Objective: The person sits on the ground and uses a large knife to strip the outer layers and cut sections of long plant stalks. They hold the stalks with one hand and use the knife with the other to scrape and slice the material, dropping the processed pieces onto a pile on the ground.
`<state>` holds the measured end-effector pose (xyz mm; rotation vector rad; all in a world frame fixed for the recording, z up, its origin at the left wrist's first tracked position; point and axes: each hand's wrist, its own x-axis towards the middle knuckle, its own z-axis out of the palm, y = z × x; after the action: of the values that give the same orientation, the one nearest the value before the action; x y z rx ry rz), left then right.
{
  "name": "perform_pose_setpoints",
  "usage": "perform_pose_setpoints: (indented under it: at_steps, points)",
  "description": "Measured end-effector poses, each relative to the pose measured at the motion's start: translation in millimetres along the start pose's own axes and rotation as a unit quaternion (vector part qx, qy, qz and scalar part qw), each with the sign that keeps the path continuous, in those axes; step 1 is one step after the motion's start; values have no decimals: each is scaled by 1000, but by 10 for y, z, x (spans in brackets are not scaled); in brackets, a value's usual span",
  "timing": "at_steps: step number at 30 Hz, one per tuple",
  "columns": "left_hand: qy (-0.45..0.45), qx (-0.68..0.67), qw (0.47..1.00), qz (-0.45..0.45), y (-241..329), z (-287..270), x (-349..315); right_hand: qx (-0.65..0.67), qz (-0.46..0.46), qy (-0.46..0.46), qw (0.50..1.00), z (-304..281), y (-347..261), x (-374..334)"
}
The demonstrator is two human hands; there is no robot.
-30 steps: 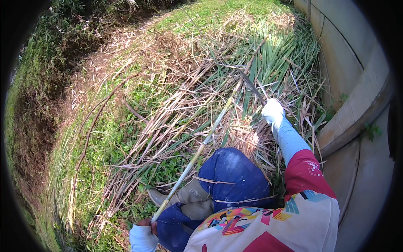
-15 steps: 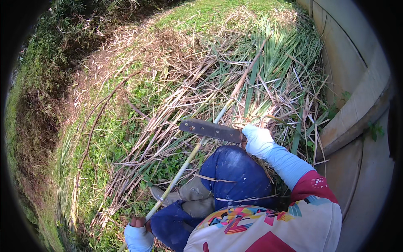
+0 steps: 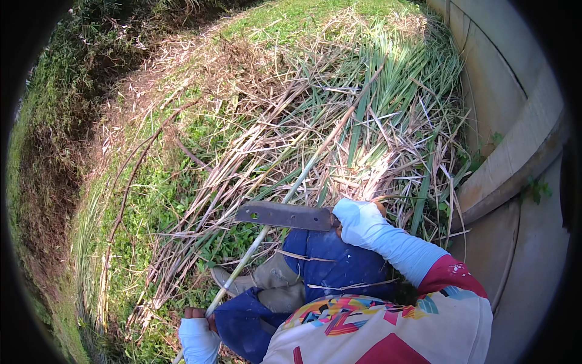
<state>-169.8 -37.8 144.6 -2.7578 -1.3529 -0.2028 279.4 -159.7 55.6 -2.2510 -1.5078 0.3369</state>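
My right hand (image 3: 361,222), wrapped in pale blue-white cloth, is closed around the handle of a machete (image 3: 285,216). Its dark, flat blade has a few small holes and points left, lying across a long pale green stalk (image 3: 247,258). The fingers of my left hand (image 3: 198,335), wrapped the same way, close round the stalk's lower part at the bottom left. From there the stalk slants up and away to the right, browner toward its far end. The blade hides a short piece of it, and whether the edge touches it I cannot tell.
Cut stalks and dry leaves (image 3: 242,164) cover the ground ahead, with green long leaves (image 3: 388,91) heaped farther off. A pale wall (image 3: 503,79) with a slanting buttress (image 3: 515,164) stands at right. My bent leg (image 3: 336,258) and boot (image 3: 242,282) are close below the blade.
My right hand and the machete have come nearer to me and a little left along the stalk. The stalk has shifted slightly, while my left hand stays almost in place.
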Motion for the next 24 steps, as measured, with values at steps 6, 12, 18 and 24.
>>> perform_pose_setpoints:
  at_steps: [6,12,18,24]
  points:
    - [-144,-26,984,-102,58,-206,-53,35,-30,-30,998,123,-74,136]
    - [-121,-73,987,-70,-210,-599,-356,24,249,113,962,-27,1051,698]
    - [-87,-11,991,-102,-317,-854,-492,0,378,181,908,97,2633,984]
    - [-83,-49,987,-125,-461,-725,-580,142,255,197,936,330,1382,366]
